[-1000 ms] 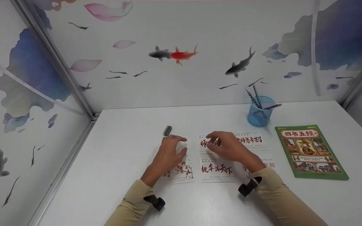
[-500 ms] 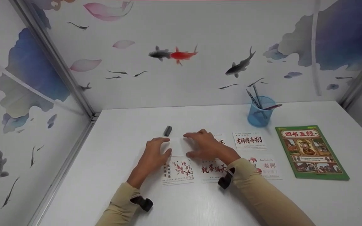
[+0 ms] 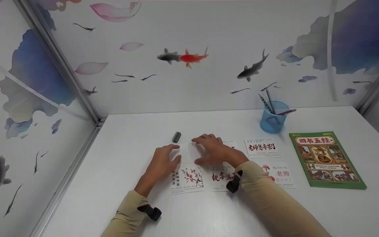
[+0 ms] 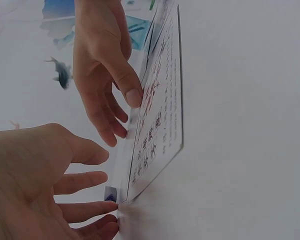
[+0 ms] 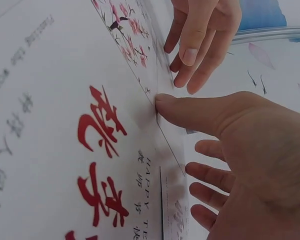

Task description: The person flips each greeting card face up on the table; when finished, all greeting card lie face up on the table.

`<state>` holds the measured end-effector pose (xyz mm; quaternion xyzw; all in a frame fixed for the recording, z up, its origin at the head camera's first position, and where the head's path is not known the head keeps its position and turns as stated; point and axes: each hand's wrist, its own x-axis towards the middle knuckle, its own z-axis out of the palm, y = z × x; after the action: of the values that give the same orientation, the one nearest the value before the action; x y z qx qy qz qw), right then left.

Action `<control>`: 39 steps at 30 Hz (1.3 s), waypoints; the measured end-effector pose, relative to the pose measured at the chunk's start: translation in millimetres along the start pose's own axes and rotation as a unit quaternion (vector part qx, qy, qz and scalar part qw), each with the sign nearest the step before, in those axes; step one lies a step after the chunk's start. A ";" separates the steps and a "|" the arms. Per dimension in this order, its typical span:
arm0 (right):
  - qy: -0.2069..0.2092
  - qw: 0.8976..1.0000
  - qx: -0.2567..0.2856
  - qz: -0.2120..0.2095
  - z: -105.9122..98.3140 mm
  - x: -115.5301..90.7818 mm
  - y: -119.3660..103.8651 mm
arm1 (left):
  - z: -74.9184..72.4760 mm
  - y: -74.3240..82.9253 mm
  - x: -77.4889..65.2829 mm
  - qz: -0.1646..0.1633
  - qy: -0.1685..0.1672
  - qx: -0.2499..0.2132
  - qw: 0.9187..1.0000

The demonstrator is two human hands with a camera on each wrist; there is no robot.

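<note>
A blank white card lies on the table between my two hands. My left hand is at its left side, thumb and fingers apart and lightly bent. Across from it, my right hand is spread at the card's right side, fingertips down near the edge. In the left wrist view the left hand's fingers are nearly straight, tips at the card edge. Just below is a card with red blossoms. The right forearm and hand partly cover a card with red writing and another card behind.
To the right lie a red-lettered card and a pink-flower card. A dark grey eraser-like block sits beyond the left hand. A blue pencil cup stands at the back, with a green-bordered book at far right.
My right hand has moved left from the red-lettered cards to the blank card, uncovering the cards at right. My left hand has shifted slightly left and toward me. Both have barely moved in the last half second.
</note>
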<state>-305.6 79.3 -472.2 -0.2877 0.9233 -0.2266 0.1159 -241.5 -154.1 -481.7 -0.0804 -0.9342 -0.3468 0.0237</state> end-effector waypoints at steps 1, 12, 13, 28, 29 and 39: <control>-0.003 1.000 0.000 0.000 -0.5 1.6 -0.4 | -0.6 -0.2 0.1 0.000 -0.001 -0.002 1.000; -0.008 1.000 0.003 -0.005 -1.8 9.0 -2.2 | 0.2 -0.9 3.5 -0.025 0.000 -0.042 0.999; -0.007 1.000 0.007 -0.005 -1.4 8.5 -1.7 | 0.4 -1.1 3.8 -0.026 0.004 -0.048 0.999; 0.111 0.985 0.121 -0.046 6.4 -13.8 0.0 | -4.5 6.8 5.0 -0.050 0.092 -0.134 0.985; 0.124 0.980 0.142 -0.056 6.7 -14.8 -0.2 | -4.5 7.8 4.9 -0.051 0.093 -0.139 0.985; 0.271 0.905 0.316 -0.087 11.1 -24.2 -18.0 | 3.9 21.9 3.2 -0.025 0.048 -0.194 0.980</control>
<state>-273.7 76.4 -471.1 -0.2431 0.7703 -0.5849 -0.0737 -241.0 -134.8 -470.2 -0.0434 -0.8488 -0.5250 0.0442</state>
